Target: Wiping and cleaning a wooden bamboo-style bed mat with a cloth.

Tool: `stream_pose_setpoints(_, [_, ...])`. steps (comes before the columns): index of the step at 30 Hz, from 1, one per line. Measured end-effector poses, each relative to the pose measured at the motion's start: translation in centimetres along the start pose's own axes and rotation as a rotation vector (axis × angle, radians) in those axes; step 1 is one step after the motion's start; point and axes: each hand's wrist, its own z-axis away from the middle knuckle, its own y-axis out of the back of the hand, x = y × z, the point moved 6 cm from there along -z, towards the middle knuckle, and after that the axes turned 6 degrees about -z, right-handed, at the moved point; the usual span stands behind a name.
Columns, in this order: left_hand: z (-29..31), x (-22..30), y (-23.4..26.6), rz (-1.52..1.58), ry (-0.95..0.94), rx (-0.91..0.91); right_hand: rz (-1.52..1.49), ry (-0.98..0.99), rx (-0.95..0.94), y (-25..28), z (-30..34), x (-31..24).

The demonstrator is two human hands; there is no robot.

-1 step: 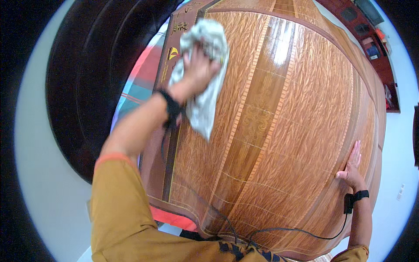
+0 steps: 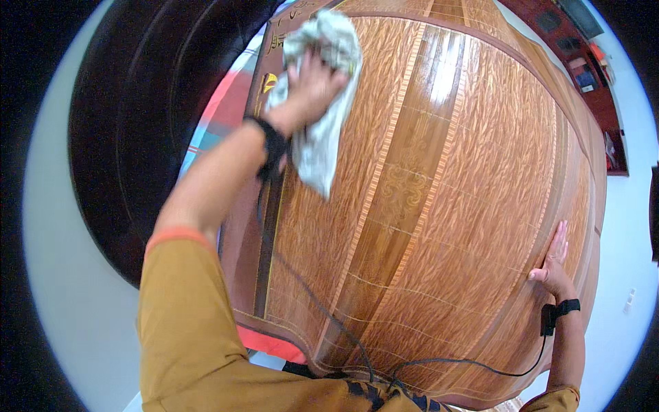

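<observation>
A pale, greyish-white cloth (image 2: 317, 147) lies bunched at the far left of a brown, wood-patterned sleeping mat (image 2: 473, 206). My left hand (image 2: 314, 86) presses down on the cloth, its fingers bent into the folds and slightly blurred. One end of the cloth trails toward me over the mat. Beside it runs the mat's dark brown border (image 2: 255, 226), with gold markings. My right hand (image 2: 553, 264) rests on the mat near its right side, palm down and fingers stretched out, holding nothing.
A dark, curved headboard (image 2: 130, 130) rises on the left. Checked bedding (image 2: 223, 113) shows between it and the mat. Thin black cable (image 2: 467, 362) crosses the near part of the mat to my right wrist. A reddish-brown shelf (image 2: 583, 75) stands at the far right.
My left hand and the cloth have slid a little farther away from me along the mat's left side. My right hand has stayed in place.
</observation>
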Motion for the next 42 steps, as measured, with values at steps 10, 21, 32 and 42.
stream_pose_setpoints(10, [-4.6,-7.4,-6.3,0.181,0.248,-0.156,0.008,-0.016,-0.025,0.2,0.3,-0.1])
stream_pose_setpoints(21, [38.1,-2.4,-2.2,-0.141,0.231,-0.328,-0.003,0.018,0.020,0.2,-0.1,-0.9])
stream_pose_setpoints(32, [32.6,10.5,-1.8,0.870,0.132,-0.134,-0.072,-0.078,-0.016,0.4,-0.5,-2.4])
stream_pose_setpoints(42, [-6.6,19.3,7.6,-0.072,-0.128,-0.036,-0.082,-0.053,0.006,-0.1,-0.2,-2.1])
